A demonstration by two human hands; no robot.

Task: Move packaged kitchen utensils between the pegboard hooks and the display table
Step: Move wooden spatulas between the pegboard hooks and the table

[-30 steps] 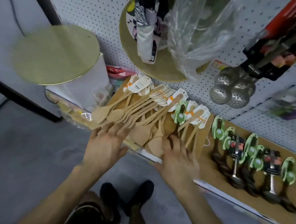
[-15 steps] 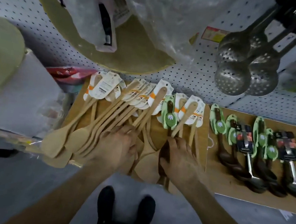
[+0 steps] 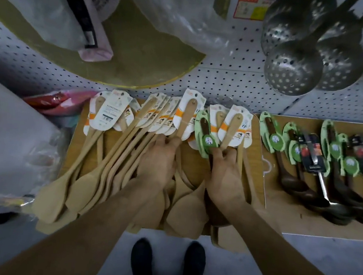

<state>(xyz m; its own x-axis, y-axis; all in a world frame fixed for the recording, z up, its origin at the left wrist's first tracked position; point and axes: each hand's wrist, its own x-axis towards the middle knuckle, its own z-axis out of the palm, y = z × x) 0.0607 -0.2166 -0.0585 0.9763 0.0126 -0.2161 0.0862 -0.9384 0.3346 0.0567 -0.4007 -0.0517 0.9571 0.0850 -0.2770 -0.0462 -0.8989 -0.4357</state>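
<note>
Several packaged wooden spatulas (image 3: 111,152) with white and orange cards lie fanned on the brown display table (image 3: 80,133) below the pegboard (image 3: 227,75). My left hand (image 3: 157,164) pinches the handle of one wooden spatula (image 3: 187,117) near its card. My right hand (image 3: 225,175) lies over a dark spoon with a green card (image 3: 207,137), and its fingers curl round the handle of a wooden spoon (image 3: 233,127). The dark spoon's bowl shows under my right wrist.
Metal skimmers (image 3: 293,68) hang from the pegboard at upper right. Dark ladles with green cards (image 3: 294,182) lie in a row on the table's right part. A round gold board (image 3: 140,50) and plastic bags (image 3: 178,9) hang above. A wrapped white bundle (image 3: 7,141) crowds the left.
Both hands have moved up from the spatula blades to the handles near the cards. The view has come closer to the table.
</note>
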